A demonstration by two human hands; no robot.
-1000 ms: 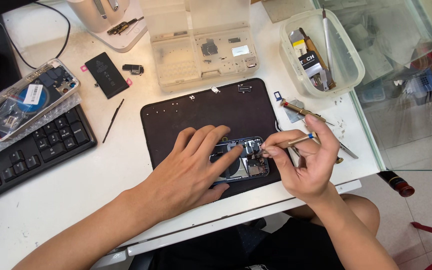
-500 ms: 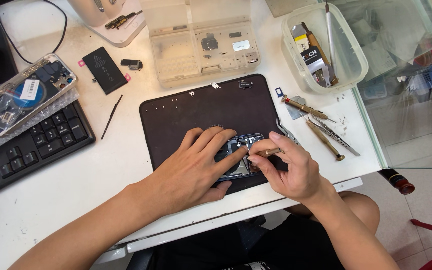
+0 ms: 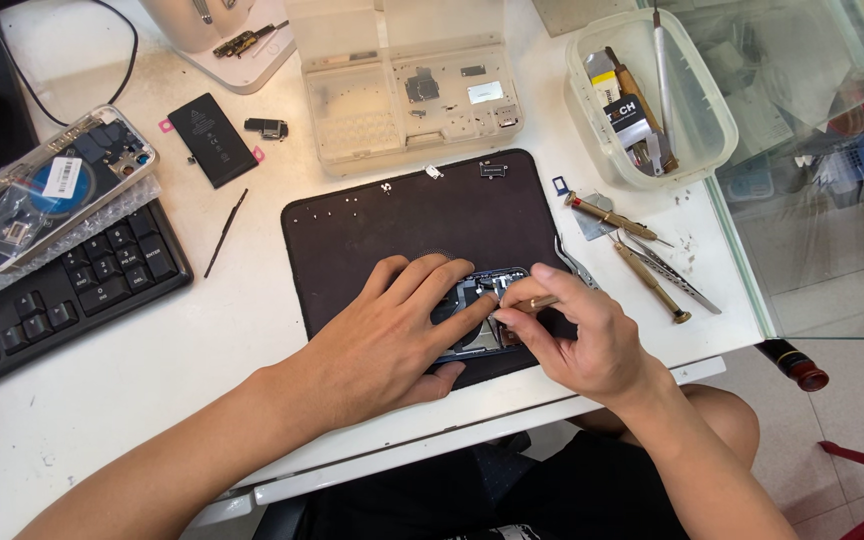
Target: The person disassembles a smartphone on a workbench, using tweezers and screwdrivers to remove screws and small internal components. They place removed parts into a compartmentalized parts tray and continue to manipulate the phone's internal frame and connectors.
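Note:
An opened phone body (image 3: pixel 482 300) lies on a black work mat (image 3: pixel 392 215) near the table's front edge. My left hand (image 3: pixel 392 335) rests flat over the phone's left part and pins it down. My right hand (image 3: pixel 587 335) pinches a small brass-handled tool (image 3: pixel 530 302), its tip down inside the phone. Most of the phone is hidden under both hands.
Two brass screwdrivers (image 3: pixel 617 220) and tweezers (image 3: pixel 677 275) lie right of the mat. A clear tub of tools (image 3: pixel 697 95), a clear parts box (image 3: pixel 407 95), a phone battery (image 3: pixel 212 140), a black pick (image 3: pixel 225 233), a phone back cover (image 3: pixel 47 185) and a keyboard (image 3: pixel 62 290) surround it.
My right hand has come in closer over the phone and lowered the tool into it. The left hand stays on the phone; the view has shifted slightly.

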